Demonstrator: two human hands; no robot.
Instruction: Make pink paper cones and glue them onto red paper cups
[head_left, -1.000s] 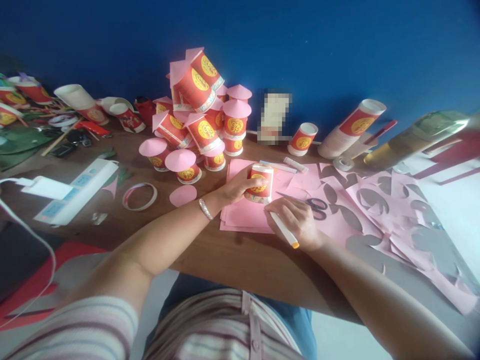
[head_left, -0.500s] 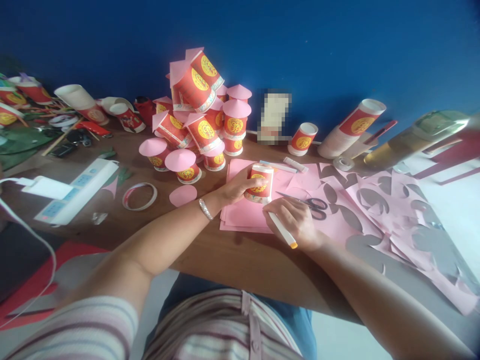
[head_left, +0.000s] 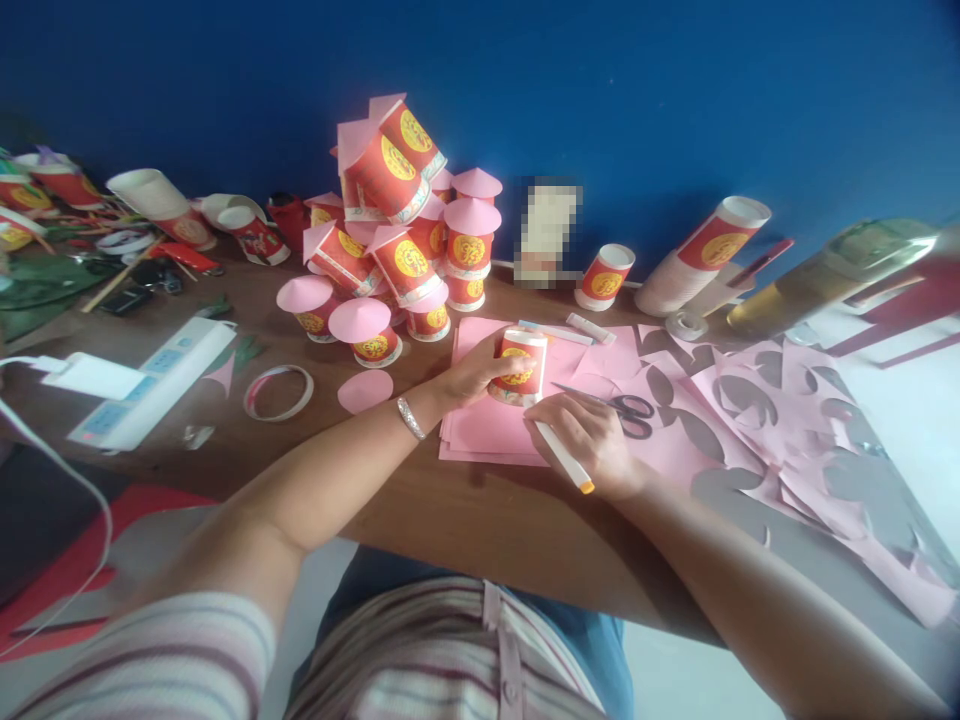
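Slightly left of its earlier spot, the right hand (head_left: 589, 438) gripped a marker (head_left: 568, 461) slanting toward the lower end of the paper cup (head_left: 525, 385), which the left hand (head_left: 480, 373) clasped over pink paper (head_left: 480, 440).

A pale striped top (head_left: 427, 680) is worn here, banded in maroon and grey-blue, with the stripes carried right round the loose left sleeve (head_left: 202, 650), cut off near the elbow! Down the front a pinkish placket (head_left: 507, 650) is shown, marked by a round button (head_left: 512, 688), and below the hem a blue garment (head_left: 604, 640) is glimpsed. The left wrist is circled by a broad, silvery, textured bracelet (head_left: 410, 419), while left hand (head_left: 474, 376) and right hand (head_left: 589, 440) are seen bare.
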